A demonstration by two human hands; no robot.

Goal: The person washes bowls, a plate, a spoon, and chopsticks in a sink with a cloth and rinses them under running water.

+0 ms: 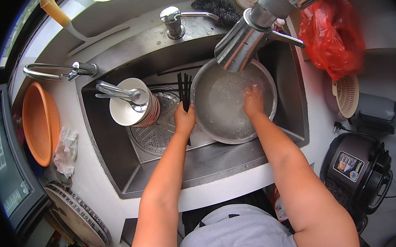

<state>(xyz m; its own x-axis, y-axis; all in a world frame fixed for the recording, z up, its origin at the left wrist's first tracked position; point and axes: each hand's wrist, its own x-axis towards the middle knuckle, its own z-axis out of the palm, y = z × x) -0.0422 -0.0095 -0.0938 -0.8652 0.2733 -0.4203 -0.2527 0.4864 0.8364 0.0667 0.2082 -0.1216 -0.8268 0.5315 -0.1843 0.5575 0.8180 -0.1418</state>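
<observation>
My left hand point(184, 120) grips a bundle of black chopsticks point(184, 84), their tips pointing away from me, just left of a round metal basin point(206, 127). Inside that basin, my right hand point(253, 102) is partly under the water, its fingers blurred, so whether they hold anything cannot be told. Water runs from a chrome faucet point(237, 51) into the basin. A stack of bowls point(121, 112) with several metal spoons point(117, 91) lying in the top one stands to the left. Both the stack and the basin are in a stainless steel sink point(219, 165).
A soap dispenser point(172, 22) and a dark scrubber point(214, 7) are behind the sink. A small curved tap point(82, 68) and an orange plastic basket point(39, 126) lie left. On the right are a red plastic bag point(333, 37) and a dark electric cooker point(356, 171).
</observation>
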